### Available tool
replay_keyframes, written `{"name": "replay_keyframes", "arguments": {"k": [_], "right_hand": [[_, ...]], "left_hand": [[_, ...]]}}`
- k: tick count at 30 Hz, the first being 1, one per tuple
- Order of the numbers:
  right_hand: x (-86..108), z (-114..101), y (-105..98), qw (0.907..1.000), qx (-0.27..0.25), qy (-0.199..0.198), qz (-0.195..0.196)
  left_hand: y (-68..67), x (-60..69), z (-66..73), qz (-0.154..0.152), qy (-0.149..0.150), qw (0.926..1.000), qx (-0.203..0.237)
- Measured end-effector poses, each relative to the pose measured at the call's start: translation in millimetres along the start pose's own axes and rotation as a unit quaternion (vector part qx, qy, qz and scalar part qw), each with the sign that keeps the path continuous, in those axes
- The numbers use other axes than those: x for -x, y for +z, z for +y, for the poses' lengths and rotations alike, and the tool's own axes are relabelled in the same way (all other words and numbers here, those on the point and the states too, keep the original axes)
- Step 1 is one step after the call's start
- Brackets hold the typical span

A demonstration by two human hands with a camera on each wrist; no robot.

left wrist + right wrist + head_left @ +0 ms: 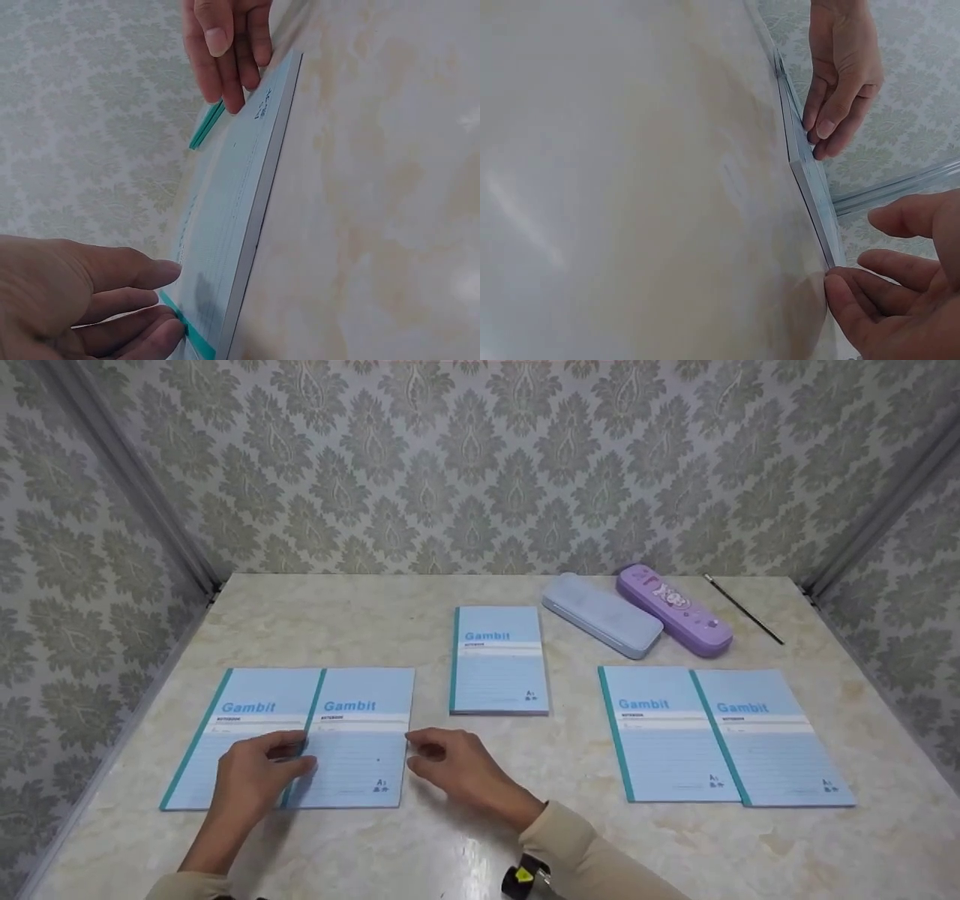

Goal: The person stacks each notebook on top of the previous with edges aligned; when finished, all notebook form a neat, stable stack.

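Note:
Two light-blue Gambit notebooks with green spines lie side by side at the left: an outer notebook (262, 690) and an inner notebook (356, 754). Over the seam between them is my left hand (247, 772), thumb and fingers apart, fingertips at the inner notebook's green spine. My right hand (469, 765) touches the same notebook's right edge with loosely bent fingers. The left wrist view shows that notebook (240, 187) flat between my left hand (82, 296) and right hand (229, 45). From the right wrist, the fingertips of my right hand (904, 277) meet the notebook's edge (815, 199).
A single notebook (499, 675) lies at the middle back. Two more, a left one (667, 757) and a right one (780, 765), lie side by side at the right. Behind them are a pale-blue pencil case (600, 615), a purple pencil case (675, 611) and a dark pencil (742, 607).

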State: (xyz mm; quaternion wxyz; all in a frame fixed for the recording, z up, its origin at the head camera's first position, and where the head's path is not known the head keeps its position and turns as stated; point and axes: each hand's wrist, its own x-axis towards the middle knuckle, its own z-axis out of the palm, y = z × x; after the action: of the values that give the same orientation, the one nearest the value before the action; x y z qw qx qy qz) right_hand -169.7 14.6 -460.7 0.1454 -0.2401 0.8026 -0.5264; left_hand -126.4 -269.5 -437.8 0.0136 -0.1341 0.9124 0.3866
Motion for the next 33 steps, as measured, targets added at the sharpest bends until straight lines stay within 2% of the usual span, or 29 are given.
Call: {"name": "replay_keyframes", "arguments": {"k": [4, 9, 12, 17, 24, 33], "right_hand": [[-0.5, -1.0, -0.5, 1.0000, -0.003, 0.009, -0.004], [0.8, -2.6, 0.5, 0.9996, -0.011, 0.025, -0.002], [1.8, -1.9, 1.8, 0.9996, -0.013, 0.024, 0.000], [1.6, -0.8, 0.2, 0.9997, -0.010, 0.024, 0.002], [1.4, -2.0, -2.6, 0.9995, -0.014, 0.027, 0.006], [3.1, 0.4, -1.5, 0.9997, -0.011, 0.023, 0.000]], "left_hand": [[-2.3, -1.4, -1.9, 0.011, 0.001, 0.9999, 0.000], [-1.7, -1.4, -5.1, 0.002, -0.027, 0.9985, 0.047], [1.1, -0.3, -5.4, 0.001, -0.033, 0.9983, 0.048], [4.3, 1.4, -0.4, 0.009, -0.019, 0.9995, 0.023], [5.0, 0.6, 1.3, 0.013, 0.027, 0.9995, -0.004], [10.9, 4.8, -0.4, -0.006, 0.016, 0.9996, 0.021]]}}
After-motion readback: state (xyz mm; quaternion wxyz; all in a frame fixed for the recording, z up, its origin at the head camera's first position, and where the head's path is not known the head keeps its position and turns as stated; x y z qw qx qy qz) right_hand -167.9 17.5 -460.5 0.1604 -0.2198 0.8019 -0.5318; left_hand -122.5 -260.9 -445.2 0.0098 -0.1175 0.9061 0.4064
